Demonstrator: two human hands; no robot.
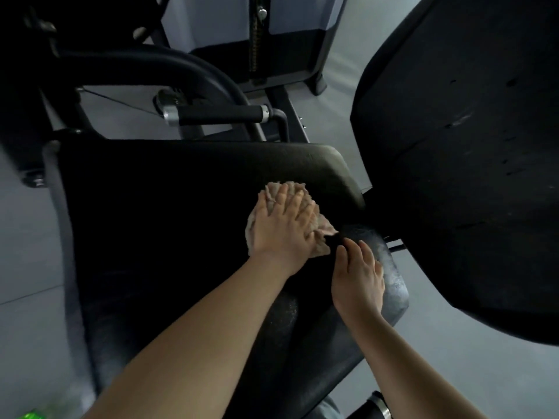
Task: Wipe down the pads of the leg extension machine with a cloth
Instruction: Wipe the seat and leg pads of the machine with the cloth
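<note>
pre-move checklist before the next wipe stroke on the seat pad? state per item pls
1. Cloth under the wiping hand: ok, left hand lies flat on it with fingers spread.
2. Cloth in contact with the seat pad: ok, it is pressed onto the pad near its right edge.
3. Right hand clear of the stroke path: ok, it rests on the worn grey pad edge, beside the cloth.
4. Stroke room to the left: ok, the pad is bare there.
5. Back pad clearance: cannot tell, it sits close on the right.
6. Pad already clean: cannot tell, the surface is too dark.
</note>
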